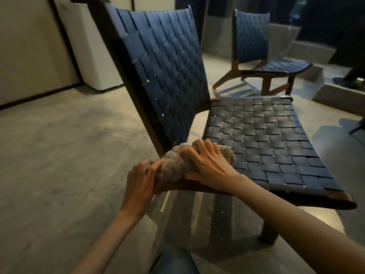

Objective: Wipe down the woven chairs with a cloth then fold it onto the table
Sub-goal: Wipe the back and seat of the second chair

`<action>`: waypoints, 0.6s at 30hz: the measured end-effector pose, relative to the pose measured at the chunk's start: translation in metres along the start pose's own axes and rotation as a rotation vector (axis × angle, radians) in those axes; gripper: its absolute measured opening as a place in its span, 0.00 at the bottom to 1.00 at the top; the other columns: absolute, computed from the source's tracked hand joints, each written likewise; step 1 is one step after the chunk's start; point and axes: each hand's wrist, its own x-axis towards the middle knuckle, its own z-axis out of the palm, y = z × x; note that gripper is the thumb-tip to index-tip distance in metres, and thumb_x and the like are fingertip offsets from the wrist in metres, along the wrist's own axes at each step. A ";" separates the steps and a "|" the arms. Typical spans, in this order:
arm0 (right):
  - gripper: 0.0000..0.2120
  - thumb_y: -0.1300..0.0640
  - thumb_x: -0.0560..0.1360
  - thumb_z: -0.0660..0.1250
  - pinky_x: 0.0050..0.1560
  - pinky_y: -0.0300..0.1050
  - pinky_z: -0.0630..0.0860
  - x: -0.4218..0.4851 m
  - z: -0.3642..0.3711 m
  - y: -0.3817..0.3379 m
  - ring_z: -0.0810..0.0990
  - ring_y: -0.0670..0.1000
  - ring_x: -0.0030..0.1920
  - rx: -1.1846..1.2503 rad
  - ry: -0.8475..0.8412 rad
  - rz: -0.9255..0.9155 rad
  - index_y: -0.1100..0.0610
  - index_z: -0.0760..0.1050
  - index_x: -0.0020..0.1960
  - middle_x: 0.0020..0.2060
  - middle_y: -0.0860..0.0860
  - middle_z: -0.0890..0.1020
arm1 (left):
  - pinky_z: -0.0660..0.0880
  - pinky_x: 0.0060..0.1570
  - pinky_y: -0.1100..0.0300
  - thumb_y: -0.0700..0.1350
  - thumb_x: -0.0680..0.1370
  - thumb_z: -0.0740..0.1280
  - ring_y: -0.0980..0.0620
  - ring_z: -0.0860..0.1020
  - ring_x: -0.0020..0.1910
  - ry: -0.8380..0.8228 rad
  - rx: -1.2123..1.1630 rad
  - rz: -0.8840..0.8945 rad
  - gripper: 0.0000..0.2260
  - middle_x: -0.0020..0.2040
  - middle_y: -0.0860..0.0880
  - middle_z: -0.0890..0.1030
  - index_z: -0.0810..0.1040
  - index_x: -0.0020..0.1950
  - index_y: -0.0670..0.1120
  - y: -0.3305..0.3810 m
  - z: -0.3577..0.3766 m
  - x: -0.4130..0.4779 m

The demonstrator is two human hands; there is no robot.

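A dark blue woven chair [256,139] with a brown wooden frame fills the middle of the view, its backrest leaning away to the left. A bunched beige cloth [173,165] lies on the near left corner of the seat, over the wooden side rail. My right hand [207,161] grips the cloth from above, fingers curled into it. My left hand [141,180] holds the cloth's left end at the rail, fingers curled on it. A second woven chair [254,46] of the same kind stands farther back on the right.
The floor is bare grey concrete [59,165]. A white box-like unit [92,52] leans against the pale wall at the back left. A raised concrete step [335,97] runs at the right, with a person's dark shoe [351,81] on it.
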 end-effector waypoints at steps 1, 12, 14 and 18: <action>0.28 0.44 0.73 0.67 0.55 0.51 0.65 0.014 -0.010 -0.007 0.62 0.53 0.54 0.013 0.052 -0.026 0.48 0.58 0.68 0.57 0.53 0.63 | 0.69 0.49 0.50 0.50 0.72 0.70 0.44 0.68 0.53 0.042 -0.002 -0.021 0.28 0.60 0.43 0.65 0.62 0.68 0.49 -0.008 -0.015 0.009; 0.21 0.52 0.76 0.62 0.56 0.48 0.62 0.178 -0.138 -0.050 0.64 0.56 0.57 0.117 0.512 0.017 0.45 0.54 0.63 0.59 0.60 0.66 | 0.66 0.56 0.68 0.40 0.80 0.63 0.49 0.71 0.55 0.605 -0.342 -0.374 0.16 0.58 0.40 0.74 0.73 0.68 0.47 -0.025 -0.155 0.186; 0.22 0.53 0.76 0.61 0.59 0.52 0.67 0.200 -0.142 -0.055 0.65 0.58 0.59 0.163 0.561 0.037 0.47 0.57 0.67 0.60 0.61 0.66 | 0.70 0.63 0.60 0.40 0.81 0.61 0.50 0.73 0.60 0.637 -0.541 -0.440 0.17 0.62 0.41 0.75 0.72 0.69 0.47 -0.021 -0.164 0.210; 0.21 0.55 0.77 0.66 0.59 0.55 0.74 0.223 -0.134 -0.054 0.66 0.60 0.63 0.343 0.556 0.036 0.58 0.67 0.68 0.63 0.62 0.66 | 0.69 0.66 0.51 0.36 0.81 0.56 0.46 0.72 0.66 0.560 -0.782 -0.325 0.19 0.67 0.43 0.73 0.67 0.72 0.44 -0.014 -0.162 0.225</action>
